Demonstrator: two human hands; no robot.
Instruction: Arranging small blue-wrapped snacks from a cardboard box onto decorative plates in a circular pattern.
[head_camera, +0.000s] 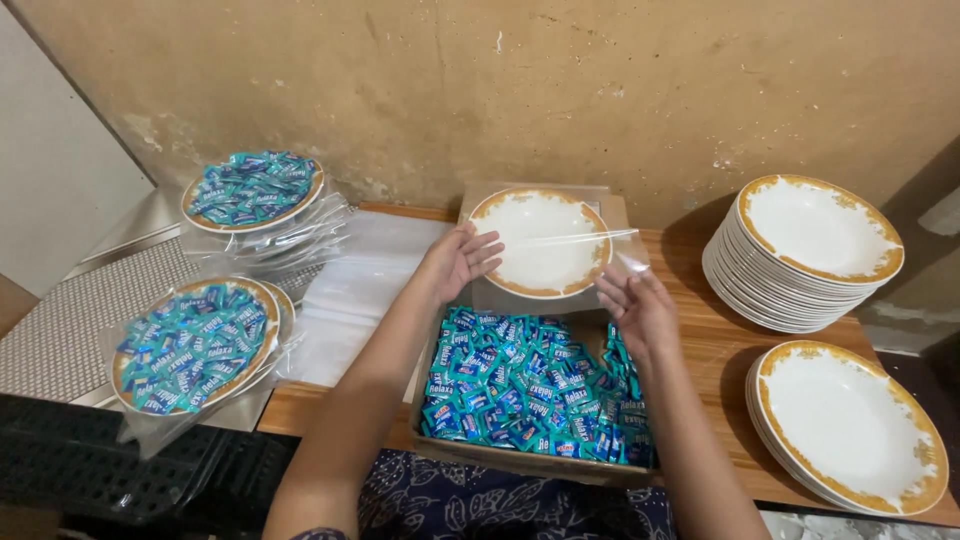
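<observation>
While a white plate (540, 245) with a gold rim sits inside a clear bag (620, 262) at the back of the table (700, 345), the left hand (458, 260) rests spread fingers on its edge. The right hand (640, 312) pinches the bag's corner. Just below is a box (520, 462) of blue candies (530, 385). Plate stacks (805, 250) stand at the right.

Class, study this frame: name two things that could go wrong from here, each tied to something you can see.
1. The plate, half inside a clear bag, rests by the open candy box; slipping from the left hand or right hand, it might chip.
2. The tall plate stack stands near the table's back edge and might get knocked.
</observation>
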